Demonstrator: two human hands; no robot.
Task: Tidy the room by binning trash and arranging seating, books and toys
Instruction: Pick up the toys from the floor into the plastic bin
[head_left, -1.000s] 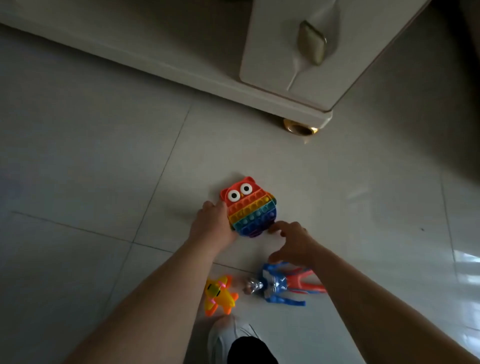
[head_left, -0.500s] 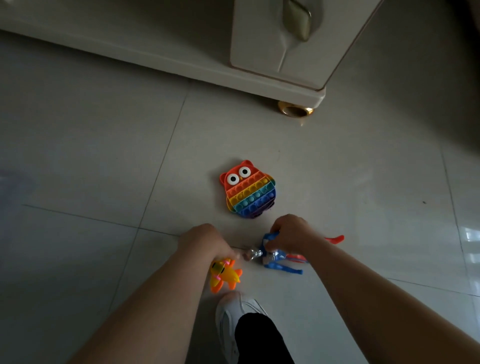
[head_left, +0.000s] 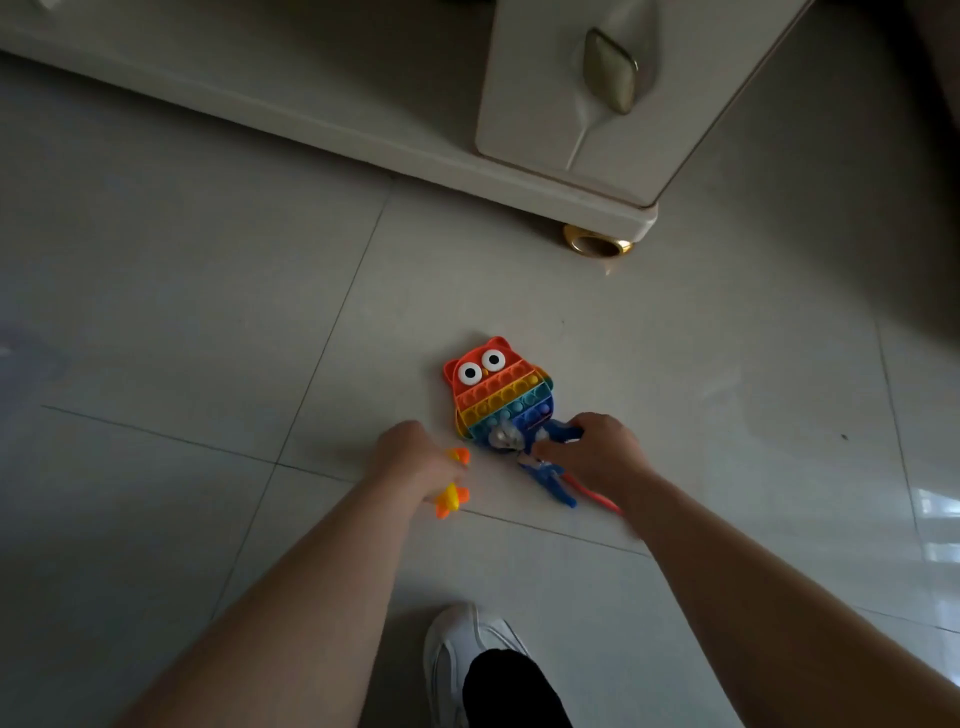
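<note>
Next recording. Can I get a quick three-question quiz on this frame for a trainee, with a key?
1. True or false: the left hand holds nothing.
2. What does the right hand grip? A) a book B) the blue-and-red figure C) a cup
3. Which toy lies flat on the floor, gripped by neither hand?

Key: 1 false, it grips the yellow plane. 2 B. 3 the rainbow owl.
</note>
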